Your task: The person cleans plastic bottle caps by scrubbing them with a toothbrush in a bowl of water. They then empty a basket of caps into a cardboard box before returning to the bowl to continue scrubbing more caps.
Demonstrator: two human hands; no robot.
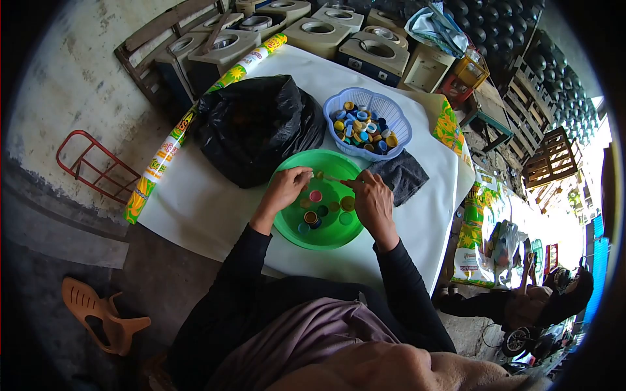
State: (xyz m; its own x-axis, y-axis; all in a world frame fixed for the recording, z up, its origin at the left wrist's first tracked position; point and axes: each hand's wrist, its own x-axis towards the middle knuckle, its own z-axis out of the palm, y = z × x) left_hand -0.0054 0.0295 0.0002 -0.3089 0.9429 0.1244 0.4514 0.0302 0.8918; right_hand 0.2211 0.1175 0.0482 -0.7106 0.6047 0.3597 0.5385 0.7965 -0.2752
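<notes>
A green basin (319,240) sits on the white-covered table, with several bottle caps inside, among them a pink cap (315,196) and a gold cap (347,203). Over its left side, my left hand (285,190) is closed in a pinch; whatever small thing is between the fingertips is too small to name. My right hand (374,203), above the right rim, grips a thin pale stick-like tool (334,178) whose tip points toward my left fingers. Behind the basin stands a pale blue scalloped plastic basket (405,120) full of mixed bottle caps.
A bulging black plastic bag (254,130) is left of the basket. A dark cloth (401,176) lies by my right hand. A rolled printed sheet (171,144) runs along the table's left edge. An orange plastic chair (98,316) lies at lower left. Another person (521,303) is far right.
</notes>
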